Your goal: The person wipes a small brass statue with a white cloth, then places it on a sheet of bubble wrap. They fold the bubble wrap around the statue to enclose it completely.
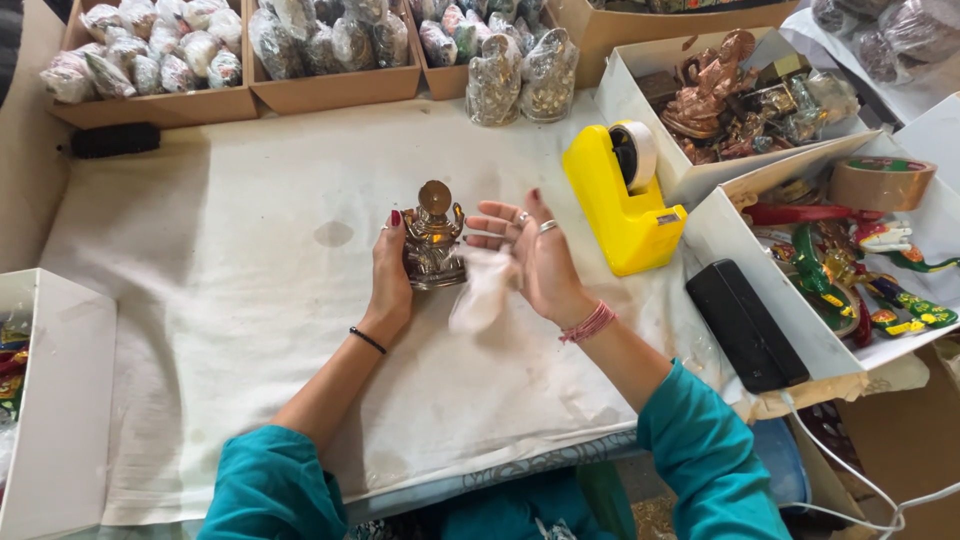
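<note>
A small metallic figurine (433, 238) with a round disc on top stands upright on the white cloth (230, 300) that covers the table. My left hand (389, 272) grips it from its left side. My right hand (535, 252) is just right of the figurine, palm turned inward and fingers spread, with a small clear plastic bag (480, 290) hanging loosely from it. Both sleeves are teal. The right wrist wears a pink thread band and the left a thin black one.
A yellow tape dispenser (620, 200) sits right of my hands. A black box (745, 325) lies at the right edge. Cardboard boxes of wrapped figurines (330, 45) line the back. White boxes hold bronze figurines (715, 90), colourful items (870, 270) and a brown tape roll (882, 182).
</note>
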